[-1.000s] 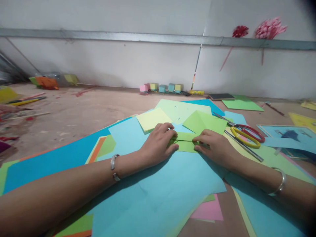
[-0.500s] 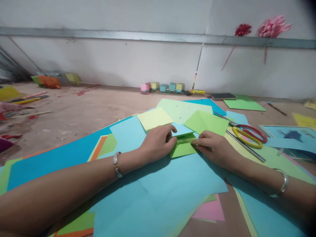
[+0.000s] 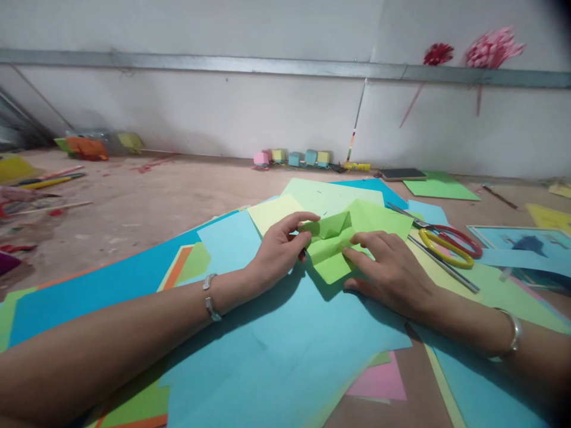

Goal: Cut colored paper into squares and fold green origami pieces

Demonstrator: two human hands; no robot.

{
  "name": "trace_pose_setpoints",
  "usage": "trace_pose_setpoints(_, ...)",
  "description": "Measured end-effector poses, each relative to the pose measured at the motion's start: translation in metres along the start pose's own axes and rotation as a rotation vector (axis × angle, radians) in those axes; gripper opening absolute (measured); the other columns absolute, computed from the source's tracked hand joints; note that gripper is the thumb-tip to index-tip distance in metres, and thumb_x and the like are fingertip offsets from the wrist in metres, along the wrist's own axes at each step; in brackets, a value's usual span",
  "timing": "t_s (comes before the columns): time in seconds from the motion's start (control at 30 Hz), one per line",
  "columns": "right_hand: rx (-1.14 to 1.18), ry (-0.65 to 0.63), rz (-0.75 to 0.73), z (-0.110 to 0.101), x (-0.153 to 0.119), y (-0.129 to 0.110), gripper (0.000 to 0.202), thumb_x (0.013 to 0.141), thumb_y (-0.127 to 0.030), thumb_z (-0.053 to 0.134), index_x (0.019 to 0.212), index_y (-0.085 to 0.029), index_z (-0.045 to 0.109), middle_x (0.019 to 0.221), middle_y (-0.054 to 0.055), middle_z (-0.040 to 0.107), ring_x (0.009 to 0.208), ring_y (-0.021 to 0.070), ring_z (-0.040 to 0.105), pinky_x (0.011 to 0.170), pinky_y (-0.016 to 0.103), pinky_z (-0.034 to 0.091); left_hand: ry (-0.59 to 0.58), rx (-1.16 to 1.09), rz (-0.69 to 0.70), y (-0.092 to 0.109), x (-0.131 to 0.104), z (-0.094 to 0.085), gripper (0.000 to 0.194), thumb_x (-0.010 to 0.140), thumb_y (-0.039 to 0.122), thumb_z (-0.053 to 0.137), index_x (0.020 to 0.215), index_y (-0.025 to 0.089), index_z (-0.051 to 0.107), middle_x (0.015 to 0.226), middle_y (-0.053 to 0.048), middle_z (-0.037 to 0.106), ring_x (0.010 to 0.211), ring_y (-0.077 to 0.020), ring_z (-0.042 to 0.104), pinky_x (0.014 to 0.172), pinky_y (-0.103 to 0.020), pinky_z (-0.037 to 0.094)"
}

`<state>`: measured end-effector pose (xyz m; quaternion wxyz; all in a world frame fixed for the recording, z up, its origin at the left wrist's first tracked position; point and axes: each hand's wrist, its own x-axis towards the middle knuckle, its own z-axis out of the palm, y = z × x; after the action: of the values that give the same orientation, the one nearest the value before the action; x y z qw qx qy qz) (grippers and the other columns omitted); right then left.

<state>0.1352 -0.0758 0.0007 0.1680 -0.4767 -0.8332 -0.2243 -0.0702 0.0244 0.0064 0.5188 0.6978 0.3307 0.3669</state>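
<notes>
A creased green paper [image 3: 329,261], partly folded with raised flaps, is held above a large light blue sheet [image 3: 267,351]. My left hand [image 3: 282,245] pinches its left edge between thumb and fingers. From the right, my right hand [image 3: 387,267] has its thumb and index finger closed on the paper's right part. Behind the right hand lies another green sheet [image 3: 383,219] with a crease. A pale yellow sheet [image 3: 274,211] sits just beyond my left hand.
Scissors [image 3: 450,244] with red and yellow handles and a metal ruler [image 3: 446,264] lie to the right. Small paper cubes [image 3: 294,159] line the wall. A dark flat phone-like object [image 3: 404,174] rests on a green sheet. Blue card [image 3: 111,297] spreads leftward.
The green paper has been opened out and tilted up, so its inner folds show. My left hand has shifted slightly left and up; the right hand has moved onto the paper.
</notes>
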Motion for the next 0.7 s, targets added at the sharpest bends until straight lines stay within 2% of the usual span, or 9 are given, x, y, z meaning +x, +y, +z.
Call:
trace_pose_setpoints(0.1, -0.2, 0.152, -0.1, -0.008, 0.0, -0.005, 0.032, 0.096, -0.029, 0.054, 0.122, -0.013, 0.063, 0.112, 0.018, 0.065, 0.103, 0.0301, 0.056, 0.079, 0.042, 0.042, -0.021, -0.041, -0.086, 0.004, -0.006, 0.003, 0.016, 0.082, 0.02, 0.054, 0.097, 0.017, 0.058, 0.092, -0.001, 0.061, 0.052, -0.0066, 0.059, 0.052, -0.024, 0.053)
trace_pose_setpoints(0.17, -0.28, 0.193, -0.133, -0.012, 0.001, -0.006, 0.023, 0.096, -0.018, 0.051, 0.113, -0.019, 0.067, 0.109, 0.012, 0.067, 0.1, 0.0256, 0.055, 0.08, 0.039, 0.039, -0.021, -0.038, -0.121, 0.005, -0.008, 0.005, 0.015, 0.082, 0.018, 0.055, 0.096, 0.015, 0.059, 0.091, -0.002, 0.062, 0.054, -0.0081, 0.062, 0.057, -0.026, 0.056)
trace_pose_setpoints(0.23, -0.313, 0.165, -0.123, -0.013, 0.002, -0.006, 0.023, 0.095, -0.012, 0.049, 0.098, -0.022, 0.07, 0.099, 0.008, 0.069, 0.091, 0.0221, 0.055, 0.077, 0.037, 0.038, -0.011, 0.004, -0.113, 0.004, -0.009, 0.006, 0.02, 0.081, 0.016, 0.056, 0.101, 0.013, 0.061, 0.088, -0.003, 0.065, 0.057, -0.0099, 0.063, 0.062, -0.029, 0.057)
trace_pose_setpoints(0.33, -0.265, 0.046, -0.038, -0.01, 0.003, 0.0, 0.028, 0.096, -0.013, 0.046, 0.089, -0.021, 0.071, 0.081, 0.007, 0.066, 0.077, 0.0204, 0.051, 0.068, 0.037, 0.034, -0.012, 0.127, -0.024, -0.001, -0.009, 0.005, 0.037, 0.076, 0.009, 0.058, 0.113, 0.012, 0.062, 0.09, -0.006, 0.067, 0.07, -0.0143, 0.065, 0.066, -0.031, 0.057)
trace_pose_setpoints(0.43, -0.201, -0.036, 0.012, -0.002, 0.001, 0.009, 0.029, 0.095, -0.013, 0.046, 0.085, -0.019, 0.072, 0.076, 0.008, 0.065, 0.073, 0.0209, 0.049, 0.065, 0.037, 0.031, -0.078, 0.343, 0.099, -0.006, -0.007, 0.001, 0.037, 0.073, 0.007, 0.061, 0.109, 0.014, 0.067, 0.093, -0.006, 0.065, 0.076, -0.0163, 0.063, 0.067, -0.032, 0.056)
trace_pose_setpoints(0.57, -0.142, -0.091, 0.023, 0.007, -0.004, 0.016, 0.027, 0.092, -0.007, 0.047, 0.091, -0.016, 0.072, 0.081, 0.009, 0.067, 0.076, 0.0209, 0.051, 0.066, 0.034, 0.03, -0.16, 0.824, 0.415, -0.007, -0.007, -0.004, 0.01, 0.08, 0.015, 0.063, 0.084, 0.017, 0.072, 0.089, -0.007, 0.059, 0.078, -0.02, 0.057, 0.07, -0.038, 0.052)
trace_pose_setpoints(0.63, -0.125, -0.12, 0.021, 0.009, -0.005, 0.016, 0.026, 0.092, -0.009, 0.047, 0.099, -0.015, 0.072, 0.084, 0.01, 0.069, 0.077, 0.0215, 0.053, 0.065, 0.034, 0.03, -0.167, 1.0, 0.617, -0.006, -0.009, -0.004, 0.016, 0.086, 0.014, 0.056, 0.079, 0.016, 0.07, 0.099, -0.011, 0.061, 0.091, -0.0247, 0.056, 0.078, -0.042, 0.051)
trace_pose_setpoints(0.7, -0.133, -0.135, 0.0, 0.007, -0.005, 0.013, 0.028, 0.094, -0.013, 0.046, 0.108, -0.013, 0.07, 0.082, 0.011, 0.069, 0.076, 0.022, 0.053, 0.064, 0.035, 0.029, -0.198, 1.074, 0.776, -0.005, -0.01, -0.004, 0.024, 0.092, 0.012, 0.047, 0.079, 0.015, 0.067, 0.108, -0.014, 0.061, 0.103, -0.0267, 0.054, 0.087, -0.043, 0.048)
